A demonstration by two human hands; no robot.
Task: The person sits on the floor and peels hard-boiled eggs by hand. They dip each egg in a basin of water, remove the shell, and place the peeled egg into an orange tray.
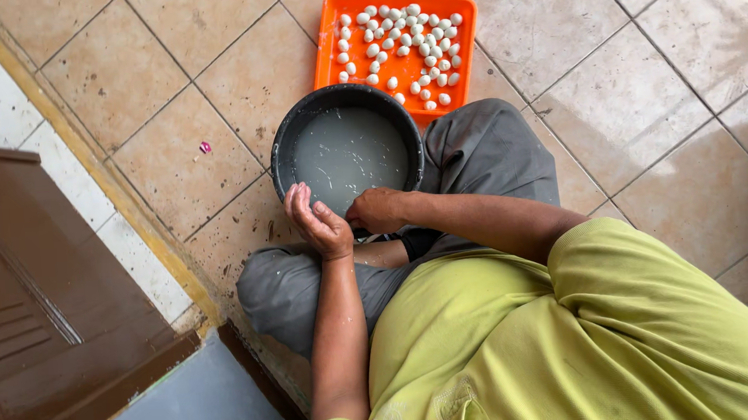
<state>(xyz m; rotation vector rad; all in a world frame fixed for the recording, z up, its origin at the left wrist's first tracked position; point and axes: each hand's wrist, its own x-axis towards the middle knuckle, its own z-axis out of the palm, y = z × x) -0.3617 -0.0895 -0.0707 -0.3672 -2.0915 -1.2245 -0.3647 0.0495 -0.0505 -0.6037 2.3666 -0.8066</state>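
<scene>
1. The black basin sits on the tiled floor, just in front of the seated person's knees; it holds cloudy water with pale flecks floating in it.
2. Beyond the basin, touching its far rim, lies an orange tray carrying a good many small white peeled eggs, heaped mostly toward its far half; the near left part is bare. Judging by this, much of the peeling looks done, but whether more eggs wait under the water cannot be told.
3. The left hand hovers at the basin's near rim, palm up, fingers loosely curled; I cannot tell whether it holds anything.
4. The right hand, also at the near rim, is closed, knuckles up; its contents are hidden.
5. The tray's long axis runs away from the basin, tilted slightly rightward; the eggs point every way.
</scene>
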